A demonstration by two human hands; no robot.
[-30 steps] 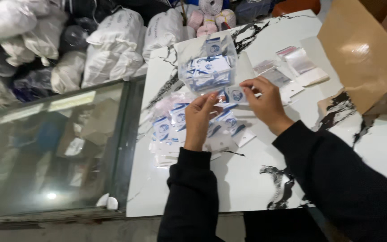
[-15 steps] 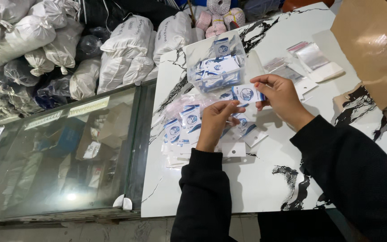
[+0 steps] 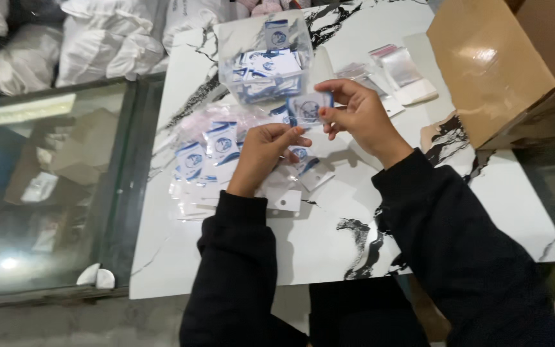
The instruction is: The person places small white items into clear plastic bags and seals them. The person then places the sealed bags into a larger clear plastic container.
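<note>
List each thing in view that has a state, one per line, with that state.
Small packet: lifted off the table, pinched in the right hand.
Left hand: fingertips by the packet's lower edge; grip unclear.
Clear tub: open, filled with blue and white packets.
Sleeved packets: lying loose in a heap on the marble table.
Cardboard box: standing on the table's right side.

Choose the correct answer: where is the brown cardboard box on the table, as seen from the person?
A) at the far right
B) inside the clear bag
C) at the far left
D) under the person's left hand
A: the brown cardboard box sits at the far right of the marble table, beyond the right hand.
</note>
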